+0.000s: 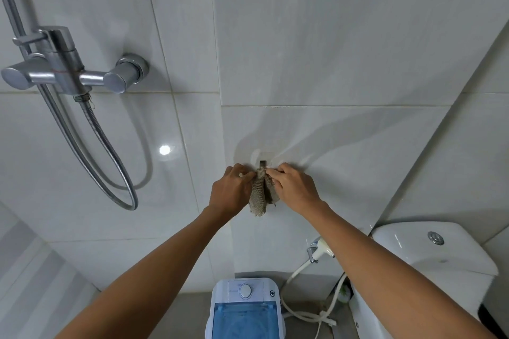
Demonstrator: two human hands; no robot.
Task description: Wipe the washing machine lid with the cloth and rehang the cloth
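A small grey-beige woven cloth (259, 195) hangs bunched against the white tiled wall, just below a small wall hook (262, 163). My left hand (232, 191) grips the cloth's top from the left and my right hand (294, 187) grips it from the right, both at the hook. Far below, at the bottom edge of the view, stands the small white washing machine with its translucent blue lid (245, 319) shut and a round dial (246, 290) above it.
A chrome shower mixer (71, 71) with a looping metal hose (110, 162) is on the wall at the left. A white toilet cistern (429, 248) stands at the right, with a bidet sprayer (319, 250) and white hose (305, 314) beside the machine.
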